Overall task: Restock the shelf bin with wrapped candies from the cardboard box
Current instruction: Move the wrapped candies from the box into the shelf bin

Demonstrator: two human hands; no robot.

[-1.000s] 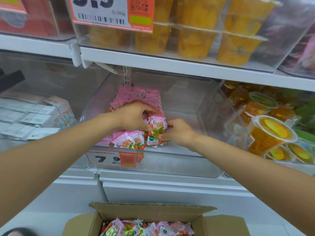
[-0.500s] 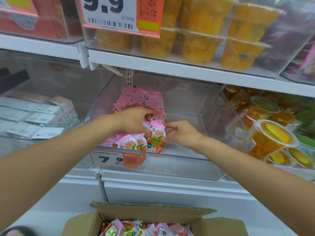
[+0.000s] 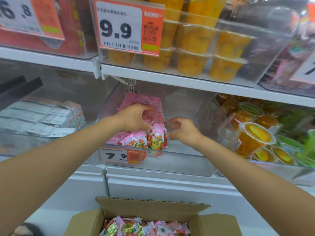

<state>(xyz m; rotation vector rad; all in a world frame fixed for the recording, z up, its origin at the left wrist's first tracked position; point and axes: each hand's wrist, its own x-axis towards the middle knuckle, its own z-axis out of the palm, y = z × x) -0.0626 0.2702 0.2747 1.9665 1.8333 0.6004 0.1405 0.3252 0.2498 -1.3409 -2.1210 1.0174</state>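
Setting: white shop shelving with clear plastic bins on each tier.

Left: a bin of white cartons (image 3: 51, 120), lying flat in rows.

Centre, upper tier: price tag 9.9 (image 3: 127, 29) in front of stacked orange fruit cups (image 3: 196, 62).

Centre, lower tier: shelf bin (image 3: 187, 160) with price tag 7.9 (image 3: 119, 155) on its front lip. The wrapped candies (image 3: 144, 101) fill only the left part of the bin, in a row running front to back.

Left hand (image 3: 134, 119): on top of the row, fingers and thumb curled round several packets.

Front packet (image 3: 156, 139): upright, long axis vertical, printed face toward the camera, at the bin's front edge.

Right hand (image 3: 185, 130): just right of that packet, fingers loosely bent and spread, holding nothing. Whether a fingertip touches it I cannot tell.

Right: a bin of jelly cups (image 3: 254, 138), tipped forward.

Bottom centre: cardboard box (image 3: 153, 206), flaps open, with loose candies (image 3: 144, 227) heaped inside.
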